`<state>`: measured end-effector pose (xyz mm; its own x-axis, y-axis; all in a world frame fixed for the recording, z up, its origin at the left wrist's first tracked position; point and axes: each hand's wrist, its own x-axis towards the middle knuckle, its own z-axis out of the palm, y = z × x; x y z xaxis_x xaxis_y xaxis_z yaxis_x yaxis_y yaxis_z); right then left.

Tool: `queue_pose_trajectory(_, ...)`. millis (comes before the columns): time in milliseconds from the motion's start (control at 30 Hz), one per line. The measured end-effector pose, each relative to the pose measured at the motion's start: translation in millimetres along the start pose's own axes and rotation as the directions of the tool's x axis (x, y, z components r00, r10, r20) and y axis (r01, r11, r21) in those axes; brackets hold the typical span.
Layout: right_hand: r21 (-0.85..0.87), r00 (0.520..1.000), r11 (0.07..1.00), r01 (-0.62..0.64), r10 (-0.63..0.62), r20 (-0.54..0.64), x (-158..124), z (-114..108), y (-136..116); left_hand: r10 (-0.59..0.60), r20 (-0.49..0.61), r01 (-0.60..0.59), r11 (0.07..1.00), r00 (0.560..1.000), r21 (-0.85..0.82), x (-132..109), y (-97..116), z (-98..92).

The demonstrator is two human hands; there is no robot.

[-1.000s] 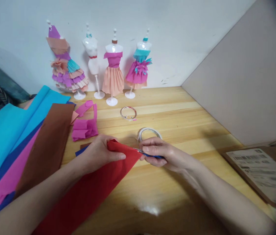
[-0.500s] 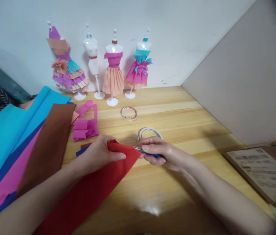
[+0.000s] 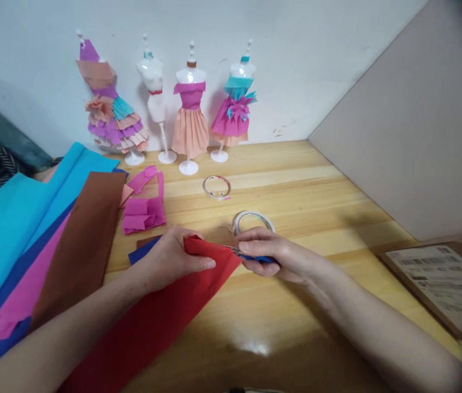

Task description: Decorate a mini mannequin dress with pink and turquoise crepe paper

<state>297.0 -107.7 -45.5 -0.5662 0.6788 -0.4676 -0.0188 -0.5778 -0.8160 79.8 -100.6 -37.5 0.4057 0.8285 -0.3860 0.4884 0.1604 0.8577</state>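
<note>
A long strip of red crepe paper (image 3: pixel 173 305) runs from the bottom of the view up to my left hand (image 3: pixel 176 256), which pinches its folded upper end between thumb and fingers. My right hand (image 3: pixel 261 251) is closed around the blue handles of a pair of scissors (image 3: pixel 261 258). Their metal blades point left and meet the red paper's upper right edge; how far they reach into it is hard to see. Just behind my right hand lies a roll of white tape (image 3: pixel 236 222), partly covered by my fingers.
Dress-form mannequins in paper outfits (image 3: pixel 190 125) stand along the wall. Brown (image 3: pixel 79 240), turquoise (image 3: pixel 30 218) and blue paper lie at left, beside magenta scraps (image 3: pixel 144 214). A thinner tape ring (image 3: pixel 217 186) lies mid-table. At right is a labelled cardboard box (image 3: pixel 439 289).
Both hands and the red paper have shifted very slightly right. The scissors stay at the paper's edge, and the paper's corner shows a little more openly beside my right fingers.
</note>
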Motion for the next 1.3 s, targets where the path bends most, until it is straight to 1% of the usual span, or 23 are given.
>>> queue_pose_trajectory(167, 0.023, 1.0, 1.0, 0.001, -0.002, 0.018, -1, 1, 1, 0.045, 0.005, -0.045, 0.999, 0.999, 0.012, 0, 4, 2.2)
queue_pose_trajectory(300, 0.019, 0.999, 1.0, -0.001, 0.001, 0.037, -1, 0, 1, 0.033, 0.025, -0.033, 0.999, 0.999, 0.018, -2, 8, 3.5)
queue_pose_trajectory(467, 0.006, 1.0, 1.0, -0.011, 0.01, 0.027, -1, -4, 1, 0.034, 0.019, -0.034, 0.999, 0.999, 0.006, -1, 4, 2.5)
queue_pose_trajectory(733, 0.002, 1.0, 1.0, -0.03, 0.03, -0.006, 1, -2, 2, 0.083, -0.011, -0.08, 0.985, 0.997, 0.15, -1, 2, 0.3)
queue_pose_trajectory(833, -0.007, 1.0, 1.0, -0.018, 0.018, -0.012, 2, -1, 2, 0.092, -0.005, -0.09, 0.98, 0.996, 0.177, 0, 1, -0.9)
queue_pose_trajectory(900, -0.001, 1.0, 1.0, -0.006, 0.006, -0.009, 1, -2, 1, 0.089, -0.02, -0.084, 0.979, 0.996, 0.185, 2, -2, -1.2)
queue_pose_trajectory(967, -0.006, 1.0, 1.0, 0.013, -0.013, 0.003, -2, -5, -2, 0.056, -0.014, -0.054, 0.988, 0.998, 0.147, 4, -5, -1.2)
queue_pose_trajectory(1100, -0.06, 0.996, 0.995, 0.081, -0.078, 0.05, -9, -13, -9, -0.054, 0.072, 0.061, 0.994, 0.996, -0.087, 4, -6, -2.0)
queue_pose_trajectory(1200, -0.083, 0.989, 0.987, 0.139, -0.134, 0.057, -14, -15, -15, -0.059, 0.095, 0.08, 0.968, 0.994, -0.236, 3, -3, -5.9)
queue_pose_trajectory(1300, -0.083, 0.983, 0.981, 0.178, -0.173, 0.06, -19, -13, -21, -0.018, 0.17, 0.075, 0.939, 0.985, -0.335, 2, -1, -12.6)
